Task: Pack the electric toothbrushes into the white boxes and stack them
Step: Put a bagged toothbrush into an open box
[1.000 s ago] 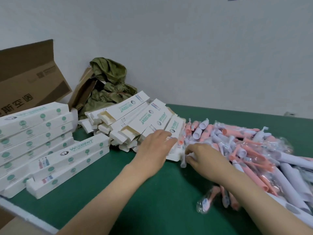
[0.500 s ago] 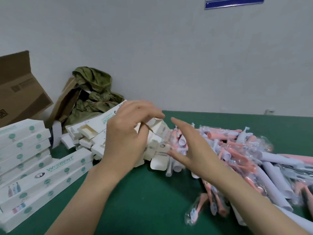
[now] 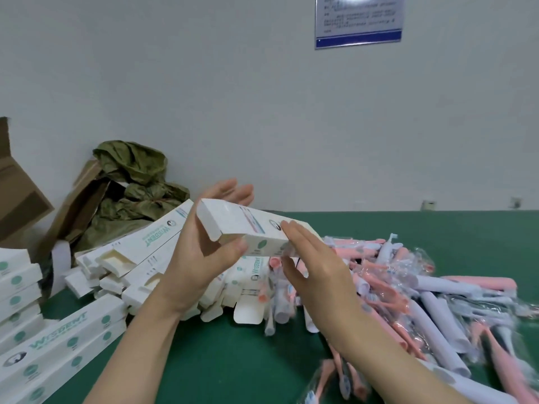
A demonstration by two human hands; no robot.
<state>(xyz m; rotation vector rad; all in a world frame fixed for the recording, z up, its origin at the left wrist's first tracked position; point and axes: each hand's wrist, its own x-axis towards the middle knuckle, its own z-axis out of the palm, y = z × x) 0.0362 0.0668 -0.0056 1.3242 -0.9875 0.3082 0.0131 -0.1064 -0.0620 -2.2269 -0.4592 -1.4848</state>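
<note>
Head camera: closest to me lay the green table [image 3: 204, 368], with both bare forearms reaching in over it from the bottom edge. At the near left, the stacked boxes [image 3: 58, 354] sat closed in tidy layers, white with teal print. At the near right, the heap of toothbrushes [image 3: 431, 304], pink and pale lilac in clear wrappers, spread back across the table; its nearest part was blurred.

Above the table's middle, the left hand [image 3: 201, 255] held one white box [image 3: 248, 228] in the air, thumb pressed on the near face and straight fingers behind it, pinching it between them. The box pointed away to the right, its left end toward me with a flap that looked loose, though I could not be sure. The right hand [image 3: 315, 275] had its fingers straight and together, laid against the box's right part; whether its thumb touched from below I could not tell.

Beneath and behind the hands lay the jumble of open boxes [image 3: 140, 258], touching the toothbrushes. Further back, a crumpled olive cloth [image 3: 137, 176] leaned at the wall [image 3: 204, 83], with a brown carton [image 3: 20, 196] at far left. A blue-edged notice [image 3: 358, 21] hung high on the wall.
</note>
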